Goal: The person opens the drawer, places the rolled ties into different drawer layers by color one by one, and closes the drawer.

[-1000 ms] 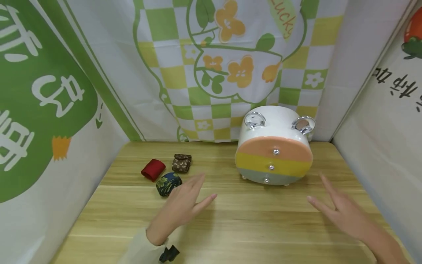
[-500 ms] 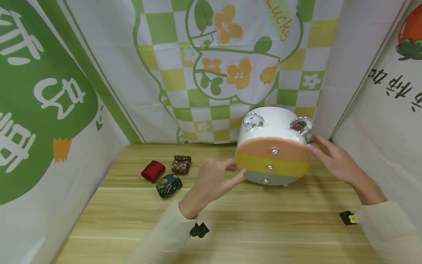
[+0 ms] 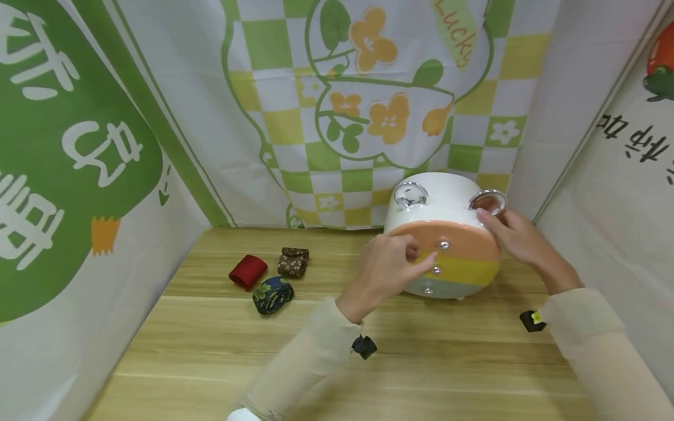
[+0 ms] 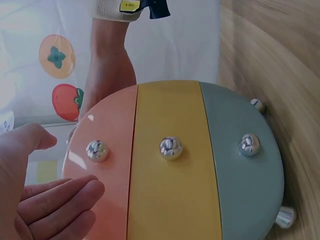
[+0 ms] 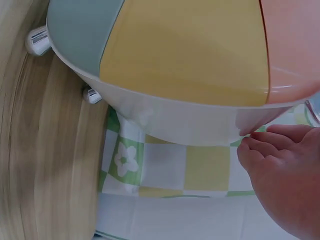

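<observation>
at the drawer box (image 3: 447, 234), left hand (image 3: 387, 272) spread, fingertips beside the top knob (image 3: 444, 245); right hand (image 3: 518, 237) steadies its side.

Left hand (image 3: 392, 263) at drawer box (image 3: 447, 193) orange front; right hand (image 3: 513, 237) on box's right side.

head: my view from above, facing forward and down over counter (image 3: 368, 362) | my wrists: close on drawer box (image 4: 200, 165) from either side | shared: box front
</observation>
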Demonstrator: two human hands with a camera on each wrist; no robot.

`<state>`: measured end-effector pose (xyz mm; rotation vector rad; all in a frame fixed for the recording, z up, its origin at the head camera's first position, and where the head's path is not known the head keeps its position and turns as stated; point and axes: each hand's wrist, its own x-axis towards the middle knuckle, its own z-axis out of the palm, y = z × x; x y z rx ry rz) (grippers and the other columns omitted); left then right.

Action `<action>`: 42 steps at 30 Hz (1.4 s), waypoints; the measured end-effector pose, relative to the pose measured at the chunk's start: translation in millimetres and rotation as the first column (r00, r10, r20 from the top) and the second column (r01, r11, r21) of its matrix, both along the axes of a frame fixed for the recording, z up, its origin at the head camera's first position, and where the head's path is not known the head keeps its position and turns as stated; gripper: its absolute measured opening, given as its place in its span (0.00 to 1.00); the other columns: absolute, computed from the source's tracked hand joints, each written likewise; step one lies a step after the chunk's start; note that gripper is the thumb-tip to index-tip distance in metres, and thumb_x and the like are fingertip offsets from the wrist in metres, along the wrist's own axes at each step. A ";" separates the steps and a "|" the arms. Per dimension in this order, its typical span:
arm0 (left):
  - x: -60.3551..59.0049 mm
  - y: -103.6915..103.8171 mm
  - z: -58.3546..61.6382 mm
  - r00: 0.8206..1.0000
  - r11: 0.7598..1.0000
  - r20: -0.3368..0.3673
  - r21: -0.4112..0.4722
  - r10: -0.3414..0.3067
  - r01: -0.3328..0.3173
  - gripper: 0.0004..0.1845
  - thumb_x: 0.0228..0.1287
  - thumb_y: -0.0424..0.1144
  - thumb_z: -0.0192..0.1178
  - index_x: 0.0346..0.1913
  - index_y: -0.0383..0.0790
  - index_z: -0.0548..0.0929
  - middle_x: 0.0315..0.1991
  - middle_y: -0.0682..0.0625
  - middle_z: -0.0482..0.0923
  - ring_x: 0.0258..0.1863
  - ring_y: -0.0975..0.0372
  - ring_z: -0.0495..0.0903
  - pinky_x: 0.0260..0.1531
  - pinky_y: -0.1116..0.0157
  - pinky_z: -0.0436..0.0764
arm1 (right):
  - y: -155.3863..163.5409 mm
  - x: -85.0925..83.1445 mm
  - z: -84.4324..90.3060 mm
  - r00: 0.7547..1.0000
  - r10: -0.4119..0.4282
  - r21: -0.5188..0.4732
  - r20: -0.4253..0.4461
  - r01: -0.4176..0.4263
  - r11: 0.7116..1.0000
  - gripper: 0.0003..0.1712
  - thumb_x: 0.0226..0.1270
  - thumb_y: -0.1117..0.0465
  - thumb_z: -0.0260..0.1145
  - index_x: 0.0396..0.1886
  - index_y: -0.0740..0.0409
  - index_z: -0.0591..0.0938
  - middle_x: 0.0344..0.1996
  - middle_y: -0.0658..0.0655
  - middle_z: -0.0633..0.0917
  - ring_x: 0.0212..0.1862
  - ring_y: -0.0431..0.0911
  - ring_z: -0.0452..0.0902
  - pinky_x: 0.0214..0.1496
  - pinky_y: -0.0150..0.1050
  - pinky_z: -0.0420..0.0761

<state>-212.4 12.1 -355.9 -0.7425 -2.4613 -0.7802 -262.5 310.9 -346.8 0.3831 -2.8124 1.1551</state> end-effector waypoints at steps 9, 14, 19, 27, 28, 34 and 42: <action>-9.8 27.5 -0.5 0.997 0.998 -0.052 -0.030 0.051 -0.053 0.18 0.64 0.59 0.70 0.26 0.50 0.87 0.25 0.63 0.88 0.25 0.74 0.83 0.24 0.77 0.74 | -0.2 -15.2 -12.2 0.996 0.012 -0.087 -0.084 -0.019 0.996 0.21 0.87 0.47 0.49 0.59 0.57 0.77 0.43 0.42 0.81 0.46 0.30 0.74 0.49 0.26 0.73; -13.7 34.8 -2.6 0.988 0.992 -0.109 -0.047 0.109 -0.115 0.20 0.62 0.62 0.70 0.21 0.53 0.86 0.19 0.65 0.85 0.18 0.75 0.78 0.23 0.76 0.70 | -9.7 -14.2 -13.3 0.992 0.059 -0.138 -0.114 -0.075 0.988 0.18 0.87 0.51 0.49 0.60 0.58 0.74 0.52 0.42 0.77 0.53 0.29 0.70 0.54 0.22 0.69; -15.6 35.7 -4.5 0.979 0.985 -0.131 -0.045 0.157 -0.164 0.25 0.61 0.62 0.71 0.14 0.54 0.77 0.10 0.65 0.73 0.10 0.74 0.64 0.16 0.74 0.59 | -16.2 -5.8 -7.8 0.999 -0.006 -0.022 -0.037 0.005 1.000 0.30 0.87 0.41 0.45 0.62 0.61 0.77 0.45 0.55 0.83 0.47 0.37 0.77 0.51 0.33 0.75; -17.7 36.0 -10.6 0.973 0.980 -0.146 -0.065 0.178 -0.189 0.31 0.62 0.61 0.70 0.12 0.53 0.65 0.09 0.63 0.56 0.10 0.72 0.57 0.13 0.73 0.52 | -19.1 -0.2 -7.8 0.998 -0.055 0.020 -0.028 0.056 0.998 0.33 0.86 0.39 0.43 0.58 0.62 0.80 0.49 0.63 0.85 0.50 0.50 0.78 0.51 0.42 0.76; -17.9 36.4 -12.0 0.973 0.980 -0.148 -0.067 0.178 -0.189 0.31 0.63 0.60 0.70 0.12 0.53 0.64 0.09 0.63 0.54 0.10 0.72 0.56 0.12 0.73 0.51 | -18.8 -0.4 -8.2 0.998 -0.059 0.019 -0.022 0.059 0.998 0.34 0.86 0.39 0.43 0.56 0.63 0.81 0.46 0.62 0.85 0.48 0.50 0.78 0.50 0.42 0.76; -18.9 38.8 -18.1 0.974 0.985 -0.160 -0.043 0.158 -0.167 0.29 0.63 0.56 0.70 0.12 0.53 0.65 0.10 0.63 0.55 0.11 0.72 0.53 0.12 0.75 0.48 | -17.2 -1.2 -9.4 0.998 -0.056 0.007 0.003 0.056 0.998 0.35 0.86 0.39 0.42 0.60 0.64 0.80 0.45 0.63 0.85 0.49 0.52 0.77 0.51 0.44 0.75; -19.9 41.6 -21.5 0.978 0.991 -0.165 -0.012 0.127 -0.130 0.26 0.62 0.53 0.71 0.13 0.53 0.71 0.10 0.64 0.59 0.11 0.73 0.55 0.13 0.76 0.50 | -14.8 0.1 -6.7 0.998 -0.066 0.015 0.019 0.066 0.998 0.36 0.85 0.37 0.43 0.52 0.64 0.82 0.32 0.58 0.85 0.40 0.49 0.79 0.46 0.43 0.77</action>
